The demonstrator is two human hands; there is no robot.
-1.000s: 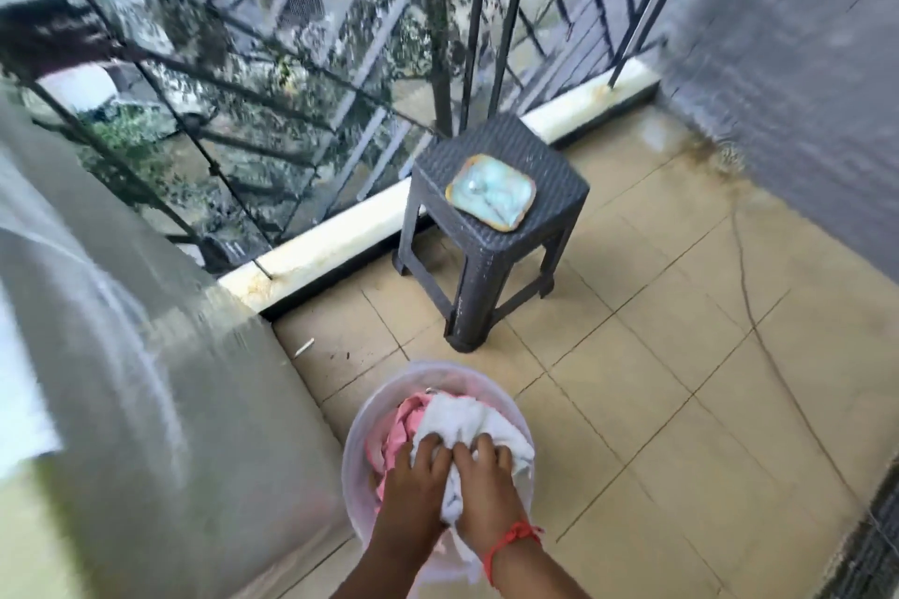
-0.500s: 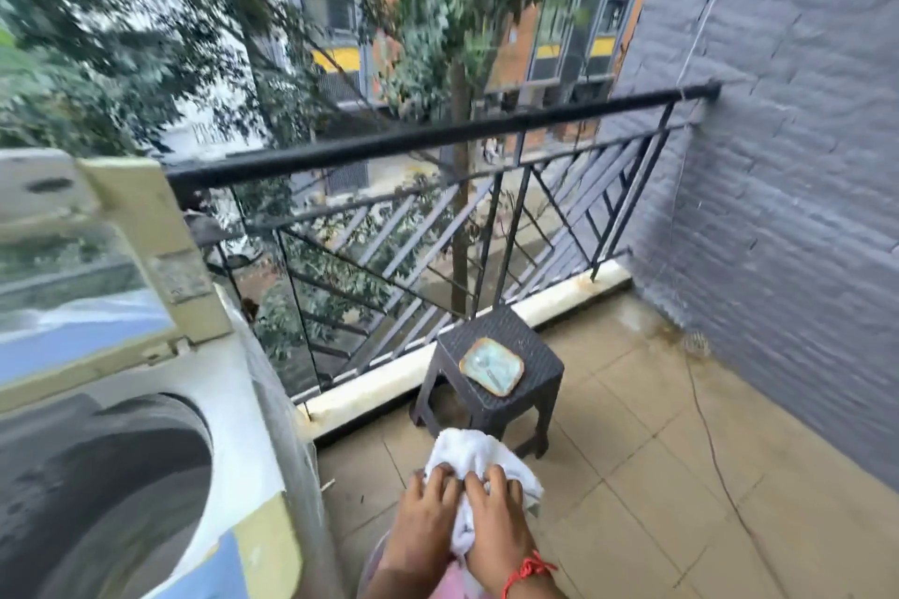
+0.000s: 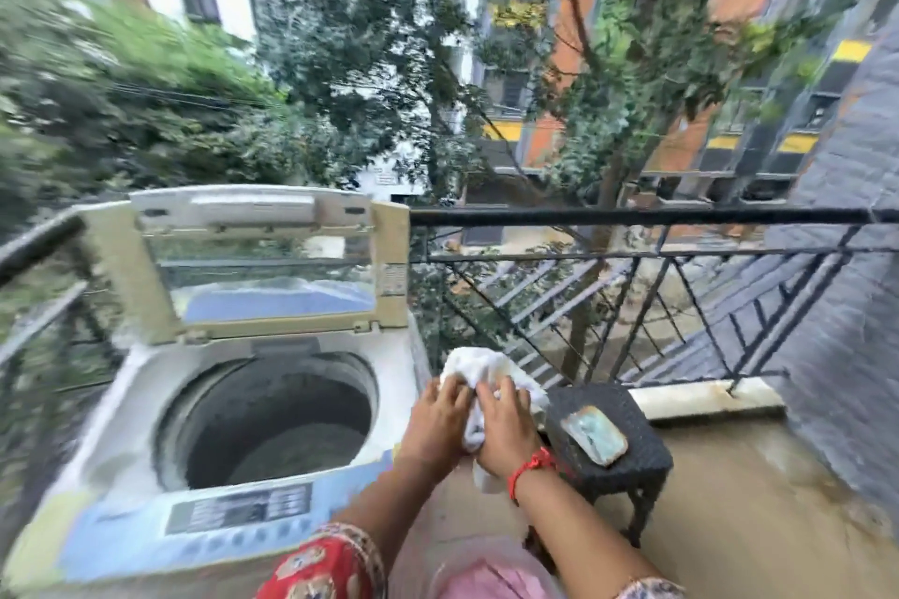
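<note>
We hold one soft, crumpled white cloth (image 3: 479,367) in both hands near the middle of the scene, just right of the washing machine (image 3: 141,384) and nearer than the black metal railing (image 3: 632,215). Our left hand (image 3: 438,418) and right hand (image 3: 506,428) sit side by side, knuckles up, fingers curled into the bunched fabric. One red thread (image 3: 530,467) circles the right wrist. The machine's one round dark drum (image 3: 272,418) lies open under its raised glassy lid (image 3: 262,258). To the right, one dark woven stool (image 3: 627,467) bears one flat blue-green slab (image 3: 593,435).

Balcony fixtures
Washing machine (image 3: 233,513), lid up, left of the left hand (image 3: 438,423); dark stool (image 3: 642,467) bearing a blue-green slab (image 3: 593,435), right of the right hand (image 3: 506,433).
</note>
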